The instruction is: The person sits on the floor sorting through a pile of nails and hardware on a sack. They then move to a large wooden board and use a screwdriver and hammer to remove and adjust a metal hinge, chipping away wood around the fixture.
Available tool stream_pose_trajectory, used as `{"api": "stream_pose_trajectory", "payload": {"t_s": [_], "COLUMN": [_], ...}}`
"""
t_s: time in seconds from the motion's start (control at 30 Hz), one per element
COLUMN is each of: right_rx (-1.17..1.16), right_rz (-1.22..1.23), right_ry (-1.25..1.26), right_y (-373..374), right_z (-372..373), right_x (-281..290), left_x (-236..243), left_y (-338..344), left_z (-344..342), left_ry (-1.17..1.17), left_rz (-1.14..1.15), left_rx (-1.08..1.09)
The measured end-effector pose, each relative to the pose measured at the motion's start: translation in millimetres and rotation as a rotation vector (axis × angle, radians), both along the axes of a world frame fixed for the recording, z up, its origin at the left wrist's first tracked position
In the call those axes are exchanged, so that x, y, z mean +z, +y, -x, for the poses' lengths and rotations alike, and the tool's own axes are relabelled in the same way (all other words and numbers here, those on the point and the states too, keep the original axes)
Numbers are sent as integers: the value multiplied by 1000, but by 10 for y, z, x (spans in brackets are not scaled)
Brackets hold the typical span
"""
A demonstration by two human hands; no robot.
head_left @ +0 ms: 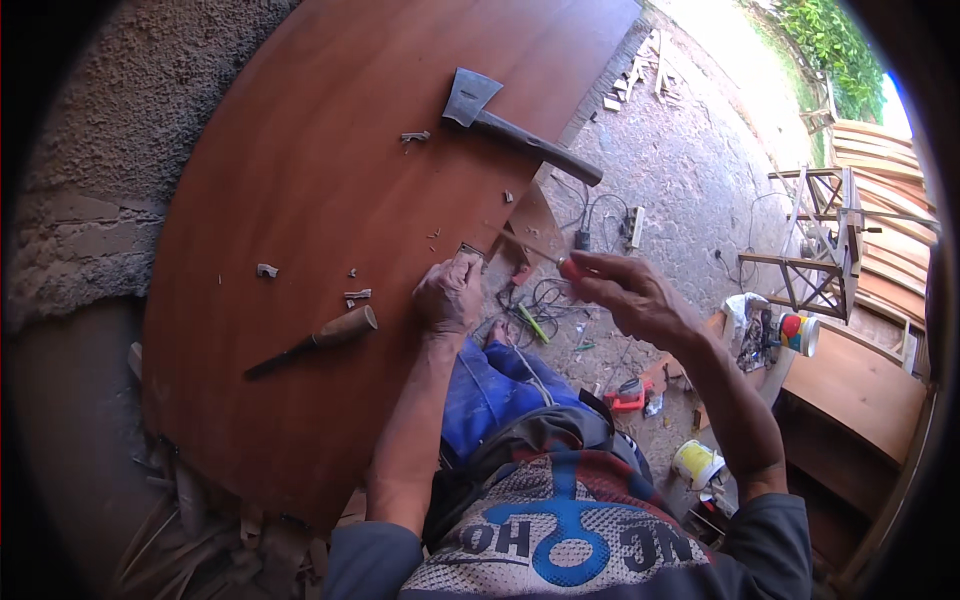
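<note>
My left hand (pixel 450 295) is closed at the edge of a reddish-brown wooden panel (pixel 330 160), its fingers on a small rectangular piece (pixel 472 254) whose detail I cannot make out. To its right, my right hand (pixel 630 295) grips the red handle of a screwdriver (pixel 572 268), the thin shaft pointing up-left toward the panel edge. An axe (pixel 520 140) with a dark handle lies on the panel above my hands. A wooden-handled chisel (pixel 340 330) lies to the lower left, among small wood chips (pixel 267 270).
A rough wall (pixel 80 150) borders the left. On the concrete floor (pixel 700 170) are cables, a red power tool (pixel 625 398), offcuts (pixel 650 70) and buckets (pixel 698 462). Wooden frames (pixel 815 240) and stacked boards (pixel 870 150) stand at the right.
</note>
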State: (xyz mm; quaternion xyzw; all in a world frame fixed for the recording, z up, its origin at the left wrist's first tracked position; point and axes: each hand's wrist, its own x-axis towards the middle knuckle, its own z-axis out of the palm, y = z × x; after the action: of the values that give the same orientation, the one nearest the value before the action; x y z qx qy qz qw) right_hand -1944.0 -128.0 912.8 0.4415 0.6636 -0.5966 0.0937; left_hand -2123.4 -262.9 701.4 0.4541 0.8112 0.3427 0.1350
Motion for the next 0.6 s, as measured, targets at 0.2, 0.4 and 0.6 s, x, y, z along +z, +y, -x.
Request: {"api": "stream_pose_trajectory", "payload": {"t_s": [0.2, 0.4, 0.6], "right_rx": [-395, -470, -450], "right_rz": [149, 128, 92], "right_ry": [316, 433, 581], "right_y": [-281, -566, -728], "right_z": [-352, -345, -224], "right_x": [-430, -809, -1161], "left_x": [-52, -5, -22], "left_y": [-8, 3, -25], "left_z": [-29, -56, -42], "left_ry": [-10, -21, -7], "left_rz": [-18, 30, -10], "left_rx": [20, 34, 15]}}
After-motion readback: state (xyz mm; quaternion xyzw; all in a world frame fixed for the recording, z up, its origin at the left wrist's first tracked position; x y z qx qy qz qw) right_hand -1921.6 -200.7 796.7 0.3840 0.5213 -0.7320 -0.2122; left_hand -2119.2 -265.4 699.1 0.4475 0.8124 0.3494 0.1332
